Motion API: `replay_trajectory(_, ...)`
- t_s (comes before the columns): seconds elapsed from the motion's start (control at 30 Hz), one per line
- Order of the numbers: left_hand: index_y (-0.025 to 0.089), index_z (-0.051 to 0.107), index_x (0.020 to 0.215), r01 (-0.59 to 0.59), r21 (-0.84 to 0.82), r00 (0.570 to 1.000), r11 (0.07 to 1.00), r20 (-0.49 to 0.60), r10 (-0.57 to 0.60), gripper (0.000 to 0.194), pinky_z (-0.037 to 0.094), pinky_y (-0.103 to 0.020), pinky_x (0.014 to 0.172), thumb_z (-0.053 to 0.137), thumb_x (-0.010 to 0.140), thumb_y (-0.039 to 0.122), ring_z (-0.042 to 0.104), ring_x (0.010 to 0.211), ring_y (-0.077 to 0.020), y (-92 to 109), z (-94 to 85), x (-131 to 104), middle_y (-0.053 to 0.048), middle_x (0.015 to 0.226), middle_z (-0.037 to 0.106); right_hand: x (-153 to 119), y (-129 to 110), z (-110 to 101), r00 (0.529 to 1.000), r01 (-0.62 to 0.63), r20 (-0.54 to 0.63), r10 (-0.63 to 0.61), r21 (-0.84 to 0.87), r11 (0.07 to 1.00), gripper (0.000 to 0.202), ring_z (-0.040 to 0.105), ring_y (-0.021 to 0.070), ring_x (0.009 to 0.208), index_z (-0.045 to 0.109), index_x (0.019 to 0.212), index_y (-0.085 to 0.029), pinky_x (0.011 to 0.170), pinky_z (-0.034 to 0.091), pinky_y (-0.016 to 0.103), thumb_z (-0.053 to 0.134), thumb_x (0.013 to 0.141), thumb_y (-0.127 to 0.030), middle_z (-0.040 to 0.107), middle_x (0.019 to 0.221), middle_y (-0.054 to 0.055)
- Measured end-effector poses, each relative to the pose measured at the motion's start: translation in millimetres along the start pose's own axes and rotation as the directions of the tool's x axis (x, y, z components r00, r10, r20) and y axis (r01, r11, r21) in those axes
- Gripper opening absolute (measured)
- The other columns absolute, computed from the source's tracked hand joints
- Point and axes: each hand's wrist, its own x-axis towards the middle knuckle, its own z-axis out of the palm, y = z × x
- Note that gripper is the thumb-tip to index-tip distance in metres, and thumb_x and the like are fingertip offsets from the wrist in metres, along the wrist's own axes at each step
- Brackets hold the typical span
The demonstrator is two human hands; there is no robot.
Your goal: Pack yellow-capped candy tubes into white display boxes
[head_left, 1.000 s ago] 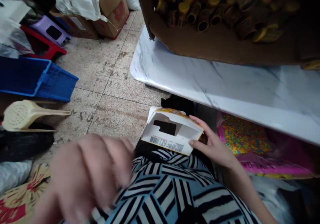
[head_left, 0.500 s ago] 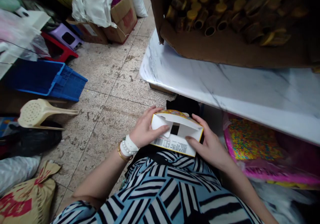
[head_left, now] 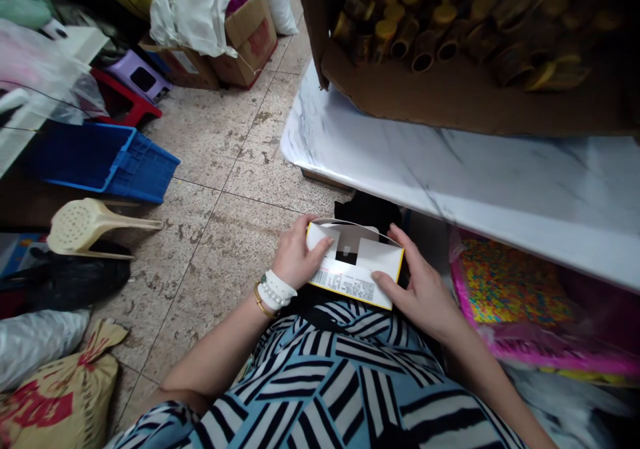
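Observation:
A small white and yellow cardboard box [head_left: 345, 282] with printed text and a barcode is held just above my lap. My left hand [head_left: 296, 254] grips its left end, the thumb lying on a white end flap. Around the right end my right hand [head_left: 413, 282] is closed, its thumb pressed on the printed front panel. The box's top is open toward me, with the side flaps folded inward and a dark gap between them. What lies inside, if anything, I cannot make out.
A marble-patterned table [head_left: 400, 155] carries a large carton [head_left: 440, 105] of yellow-capped containers. Below it lies a pink-edged bag [head_left: 515, 282] of colourful bits. On the left are a blue crate [head_left: 140, 169], a cream stool [head_left: 75, 225] and a tied sack [head_left: 75, 382].
The box's raised back flap has tipped back, and its left flap has folded further in. My left thumb has shifted slightly up and left. My right hand has barely moved.

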Motion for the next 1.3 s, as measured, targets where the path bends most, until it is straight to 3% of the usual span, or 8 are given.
replay_trajectory(0.27,0.020,0.044,0.141,-0.166,-0.243,0.948,0.956,0.229,0.223,0.063,0.047,-0.055,0.109,0.069,0.086,0.039,0.058,0.130,-0.0323,-5,-5.1,1,-0.019,0.142,0.058,8,-8,-25,0.989,0.136,0.027,-0.145,0.201,0.970,0.059,0.035,0.0343,0.151,0.071,0.122,-0.029,0.123,0.028,0.057,0.044,0.094,-0.074,0.041,0.163,0.007)
replay_trajectory(0.47,0.014,0.032,0.153,-0.321,-0.176,0.858,0.931,0.362,0.364,0.077,0.042,-0.060,0.114,0.062,0.082,0.026,0.050,0.139,-0.0362,1,-1.5,23,-0.024,0.153,0.048,29,-40,-41,0.931,0.180,0.326,-0.166,-0.015,0.983,0.092,0.045,0.0390,0.144,0.049,0.149,-0.031,0.116,0.040,0.059,0.083,0.069,-0.063,0.039,0.164,0.010)
replay_trajectory(0.57,0.014,0.031,0.152,-0.372,-0.202,0.875,0.906,0.250,0.415,0.078,0.045,-0.057,0.112,0.061,0.081,0.026,0.051,0.138,-0.0347,6,1.8,22,-0.024,0.152,0.048,33,-42,-34,0.905,0.222,0.377,-0.199,-0.018,0.975,0.111,0.047,0.0360,0.144,0.026,0.162,-0.032,0.118,0.039,0.057,0.084,0.071,-0.056,0.039,0.164,0.009)
replay_trajectory(0.67,0.019,0.048,0.135,-0.445,-0.131,0.894,0.886,-0.131,0.429,0.058,0.050,-0.053,0.107,0.066,0.080,0.024,0.056,0.130,-0.0312,8,1.6,11,-0.018,0.140,0.057,40,-33,-26,0.912,0.197,0.367,-0.180,-0.009,0.980,0.108,0.045,0.0353,0.145,0.024,0.163,-0.032,0.119,0.038,0.058,0.081,0.075,-0.055,0.036,0.165,0.009)
replay_trajectory(0.73,0.021,0.058,0.113,-0.543,0.032,0.780,0.839,-0.351,0.518,0.037,0.052,-0.049,0.100,0.071,0.078,0.020,0.061,0.117,-0.0284,8,1.2,-2,-0.012,0.120,0.065,45,-26,-24,0.899,0.202,0.391,-0.195,0.025,0.979,0.103,0.040,0.0349,0.148,0.024,0.163,-0.033,0.120,0.036,0.058,0.078,0.078,-0.057,0.034,0.166,0.007)
replay_trajectory(0.83,0.021,0.063,0.100,-0.672,0.257,0.632,0.694,-0.290,0.719,0.026,0.054,-0.043,0.091,0.074,0.076,0.016,0.063,0.101,-0.0251,10,3.0,-21,-0.005,0.098,0.068,50,-22,-25,0.871,0.242,0.434,-0.231,0.031,0.970,0.092,0.032,0.0326,0.153,0.026,0.163,-0.035,0.124,0.029,0.057,0.072,0.085,-0.056,0.031,0.168,0.002)
replay_trajectory(1.07,0.016,0.069,0.106,-0.552,0.395,0.785,0.734,-0.052,0.618,0.029,0.048,-0.049,0.091,0.067,0.084,0.034,0.057,0.109,-0.0339,18,11.2,-32,-0.014,0.108,0.065,48,-27,-26,0.885,0.213,0.423,-0.196,0.007,0.977,0.080,0.046,0.0315,0.145,0.022,0.164,-0.030,0.119,0.039,0.053,0.057,0.096,-0.051,0.036,0.165,0.003)
replay_trajectory(1.3,0.019,0.067,0.101,-0.580,0.283,0.782,0.764,-0.069,0.619,0.026,0.046,-0.049,0.090,0.065,0.080,0.032,0.057,0.107,-0.0315,15,13.7,-22,-0.012,0.107,0.058,47,-20,-18,0.908,0.292,0.330,-0.257,-0.057,0.955,0.075,0.043,0.0296,0.147,0.019,0.164,-0.035,0.120,0.038,0.055,0.053,0.098,-0.046,0.036,0.166,0.003)
